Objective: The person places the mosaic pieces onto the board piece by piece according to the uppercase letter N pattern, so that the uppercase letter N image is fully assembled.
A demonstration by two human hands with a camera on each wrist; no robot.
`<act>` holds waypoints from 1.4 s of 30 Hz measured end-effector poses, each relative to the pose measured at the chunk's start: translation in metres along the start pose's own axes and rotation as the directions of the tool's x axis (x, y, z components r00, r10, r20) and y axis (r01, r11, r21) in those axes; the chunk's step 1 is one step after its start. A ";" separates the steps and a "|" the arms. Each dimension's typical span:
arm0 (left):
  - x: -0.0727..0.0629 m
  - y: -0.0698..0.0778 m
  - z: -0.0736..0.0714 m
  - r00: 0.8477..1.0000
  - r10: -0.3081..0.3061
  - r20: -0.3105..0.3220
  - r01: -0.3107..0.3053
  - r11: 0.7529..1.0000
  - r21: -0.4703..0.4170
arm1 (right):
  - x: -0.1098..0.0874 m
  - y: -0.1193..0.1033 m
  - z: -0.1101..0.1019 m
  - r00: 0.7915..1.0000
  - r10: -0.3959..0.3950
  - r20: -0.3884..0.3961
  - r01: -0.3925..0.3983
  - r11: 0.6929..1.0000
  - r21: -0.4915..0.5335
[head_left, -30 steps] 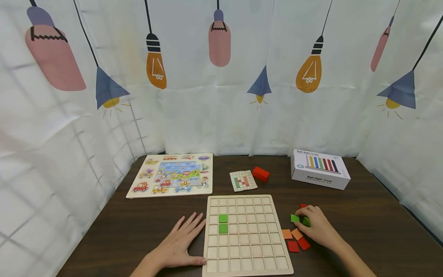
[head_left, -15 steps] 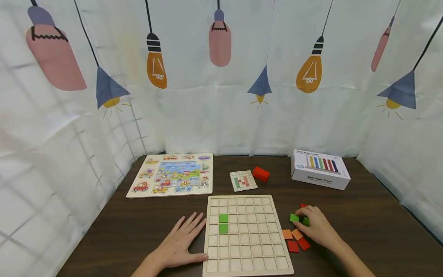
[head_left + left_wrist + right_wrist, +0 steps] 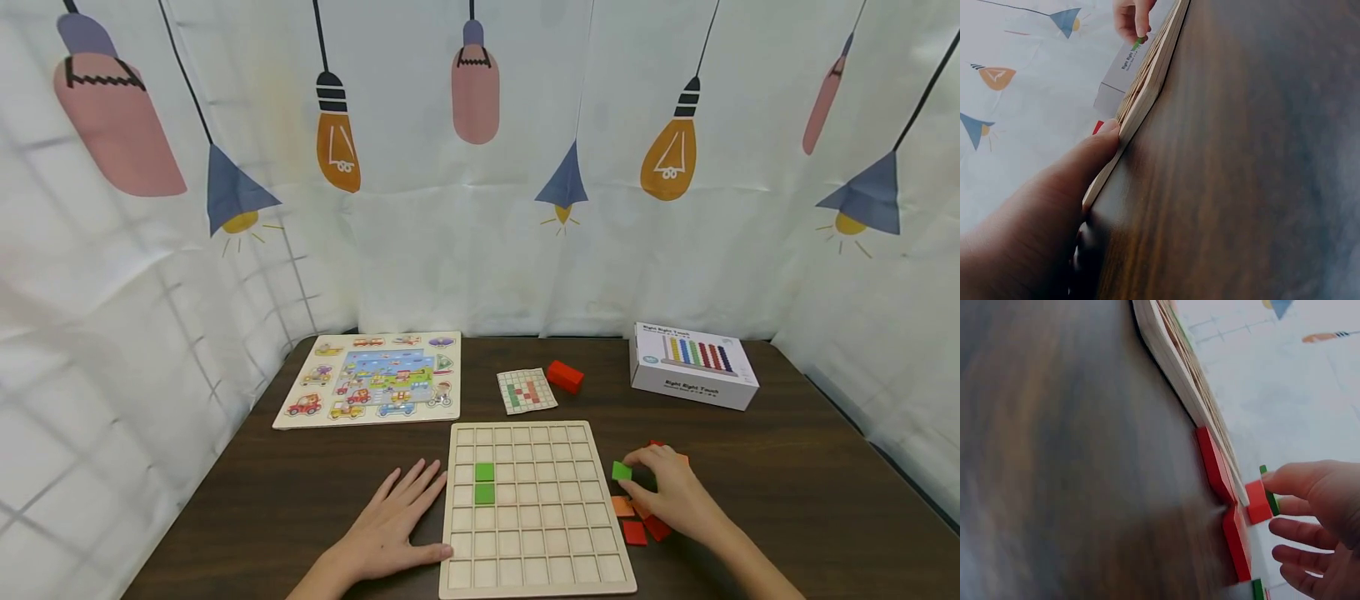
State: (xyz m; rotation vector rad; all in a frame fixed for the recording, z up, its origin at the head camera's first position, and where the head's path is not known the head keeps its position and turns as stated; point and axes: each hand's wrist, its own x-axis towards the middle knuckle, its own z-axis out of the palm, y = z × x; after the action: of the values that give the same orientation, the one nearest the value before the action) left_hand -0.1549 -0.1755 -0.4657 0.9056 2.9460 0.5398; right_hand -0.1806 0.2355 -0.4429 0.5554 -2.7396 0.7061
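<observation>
A green square tile is pinched between the thumb and forefinger of my right hand, close to the right edge of a wooden grid board. The right wrist view shows the same green tile on edge at the fingertips. My left hand lies flat with fingers spread, its thumb touching the board's left edge. Two green tiles sit one above the other in the grid. Red tiles and orange tiles lie right of the board, partly hidden by my right hand.
Behind the board are a small printed grid card and a red block. A picture puzzle board lies at the back left, and a white box stands at the back right. A printed curtain surrounds the dark table.
My right hand has moved left toward the board, carrying the green tile away from the loose pieces. An orange piece now shows behind the hand. My left hand stays nearly still.
</observation>
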 end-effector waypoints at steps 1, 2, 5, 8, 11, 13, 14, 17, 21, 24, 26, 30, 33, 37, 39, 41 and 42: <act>0.000 0.000 0.000 1.000 -0.004 0.005 0.004 1.000 -0.003 | 0.000 -0.002 0.000 1.000 0.000 0.009 0.000 1.000 0.006; 0.000 0.000 -0.001 1.000 -0.008 0.009 0.008 1.000 -0.007 | 0.000 -0.005 0.000 1.000 0.005 0.021 -0.005 1.000 0.013; 0.000 0.000 -0.001 1.000 -0.015 0.019 0.015 1.000 -0.010 | 0.000 -0.013 0.000 0.999 0.003 0.044 -0.004 1.000 0.028; 0.000 0.000 -0.001 1.000 -0.017 0.023 0.017 1.000 -0.009 | -0.001 -0.020 0.001 0.998 -0.017 0.054 0.014 0.999 0.048; 0.001 0.000 -0.001 1.000 -0.016 0.024 0.017 1.000 -0.008 | 0.000 -0.026 0.003 0.997 -0.046 0.058 0.042 0.997 0.064; 0.001 0.000 -0.001 1.000 -0.017 0.025 0.017 1.000 -0.009 | 0.001 -0.030 0.005 0.996 -0.057 0.065 0.053 0.996 0.068; 0.001 0.001 -0.001 0.999 -0.019 0.028 0.020 1.000 -0.013 | 0.001 -0.032 0.006 0.996 -0.068 0.065 0.064 0.995 0.070; 0.001 0.000 -0.001 0.999 -0.024 0.038 0.025 0.999 -0.022 | 0.003 -0.037 0.010 0.993 -0.103 0.064 0.097 0.992 0.086; 0.001 0.000 -0.001 0.999 -0.029 0.046 0.031 0.999 -0.032 | 0.005 -0.044 0.015 0.987 -0.148 0.059 0.140 0.982 0.125; 0.001 0.000 -0.001 0.998 -0.030 0.046 0.031 0.999 -0.035 | 0.006 -0.049 0.018 0.983 -0.180 0.039 0.173 0.974 0.146; 0.000 0.000 -0.001 0.998 -0.029 0.046 0.031 0.999 -0.034 | 0.007 -0.052 0.021 0.979 -0.200 0.028 0.194 0.968 0.157; 0.000 0.001 -0.002 0.998 -0.032 0.045 0.034 0.999 -0.031 | 0.010 -0.057 0.029 0.966 -0.257 0.001 0.253 0.953 0.166; 0.000 0.001 -0.002 0.999 -0.033 0.044 0.034 0.999 -0.032 | 0.012 -0.063 0.034 0.951 -0.308 -0.013 0.306 0.939 0.156; -0.001 0.001 -0.003 0.999 -0.033 0.042 0.034 0.999 -0.034 | 0.015 -0.072 0.039 0.945 -0.328 0.008 0.323 0.935 0.148; 0.000 0.001 -0.002 0.999 -0.031 0.037 0.032 0.999 -0.031 | 0.016 -0.077 0.042 0.946 -0.324 0.023 0.317 0.936 0.152; 0.000 0.001 -0.002 0.999 -0.029 0.032 0.030 0.999 -0.020 | 0.018 -0.082 0.045 0.943 -0.333 0.027 0.325 0.933 0.152; 0.000 0.001 -0.002 0.999 -0.027 0.028 0.027 1.000 -0.013 | 0.018 -0.084 0.047 0.941 -0.336 0.031 0.327 0.932 0.154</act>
State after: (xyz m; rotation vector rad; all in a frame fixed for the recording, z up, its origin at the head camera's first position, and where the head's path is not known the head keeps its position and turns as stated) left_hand -0.1540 -0.1753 -0.4634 0.8636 2.9218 0.5405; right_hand -0.1682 0.1383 -0.4421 1.0572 -2.5601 0.8168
